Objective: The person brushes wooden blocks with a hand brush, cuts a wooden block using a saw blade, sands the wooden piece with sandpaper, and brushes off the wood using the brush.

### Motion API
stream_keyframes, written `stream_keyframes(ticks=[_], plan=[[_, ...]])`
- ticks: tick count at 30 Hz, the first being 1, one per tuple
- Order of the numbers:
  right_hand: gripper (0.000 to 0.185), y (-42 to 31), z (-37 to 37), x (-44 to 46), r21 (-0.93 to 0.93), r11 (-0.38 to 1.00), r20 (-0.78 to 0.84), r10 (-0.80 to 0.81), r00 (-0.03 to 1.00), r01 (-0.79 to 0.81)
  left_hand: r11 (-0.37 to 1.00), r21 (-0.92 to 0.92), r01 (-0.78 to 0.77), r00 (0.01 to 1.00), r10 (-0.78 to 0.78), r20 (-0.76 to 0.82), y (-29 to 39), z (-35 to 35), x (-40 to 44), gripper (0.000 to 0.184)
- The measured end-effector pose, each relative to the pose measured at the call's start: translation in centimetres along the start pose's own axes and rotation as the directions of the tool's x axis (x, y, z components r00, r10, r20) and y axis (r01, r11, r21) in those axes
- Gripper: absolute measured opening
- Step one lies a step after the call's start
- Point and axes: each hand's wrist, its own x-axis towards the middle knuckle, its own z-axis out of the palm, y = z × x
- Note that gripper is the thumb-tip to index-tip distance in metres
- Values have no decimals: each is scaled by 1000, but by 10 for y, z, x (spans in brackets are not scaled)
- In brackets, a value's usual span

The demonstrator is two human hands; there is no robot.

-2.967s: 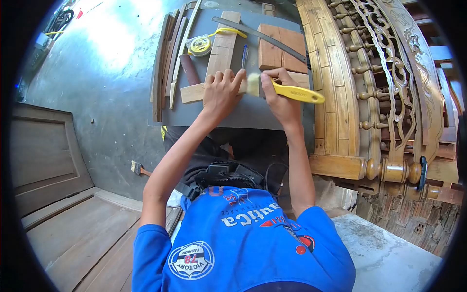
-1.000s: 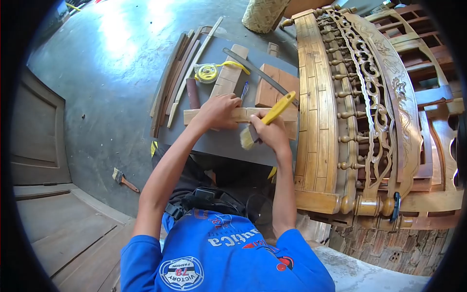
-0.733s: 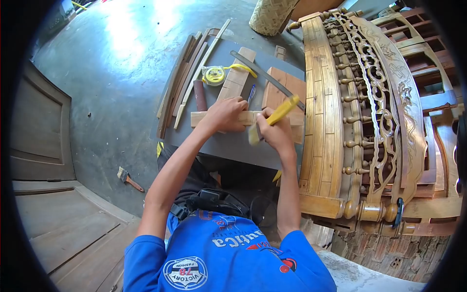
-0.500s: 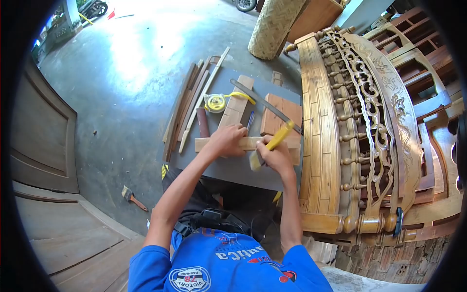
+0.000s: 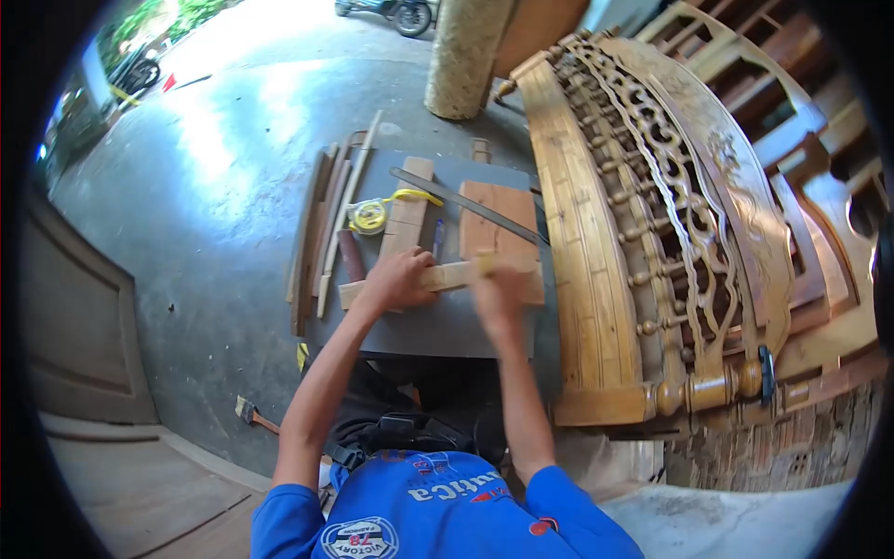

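Observation:
My left hand (image 5: 400,279) is closed over a pale wooden bar (image 5: 358,293) that lies crosswise on the grey work table (image 5: 428,343). Toward the bar's right end, my right hand (image 5: 498,291) is smeared by motion. A patch of yellow from a yellow-handled brush (image 5: 485,264) shows at its fingers; the rest of the brush is blurred or hidden. Beyond my left hand lies a marked wooden block (image 5: 406,219), with a yellow tape measure (image 5: 368,217) to its left. A blue pen (image 5: 439,238) and a long metal ruler (image 5: 475,210) lie to the right.
Thin wood strips (image 5: 312,238) line the table's left side. A reddish wooden board (image 5: 494,224) sits at the right. Close beside the table stands carved wooden furniture (image 5: 577,242). Another paintbrush (image 5: 256,415) is on the floor at left, near wooden panels (image 5: 84,317).
The view has shifted, so the table appears further left. My right hand has moved against the bar and blurred, and the brush's handle no longer shows clearly. My left hand stays on the bar.

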Motion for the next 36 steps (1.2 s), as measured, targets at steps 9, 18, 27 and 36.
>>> stream_keyframes(ticks=[9, 18, 27, 36], plan=[[16, 48, -46, 32, 175, 978, -453, -22, 891, 113, 1000, 15, -26, 999, 27, -26, -6, 5, -1, 48], [16, -2, -33, 4, 475, 872, -27, -123, 992, 121, 977, 209, -48, 991, 73, -116, 4, -6, -16, 56], [12, -53, 2, -20, 683, 728, 159, -227, 961, 59, 982, -58, 182, 922, -191, -337, -31, -3, -75, 49], [13, -88, 31, -21, 650, 758, 254, -284, 925, 55, 819, -561, 118, 835, -387, -390, -43, 13, -86, 66]])
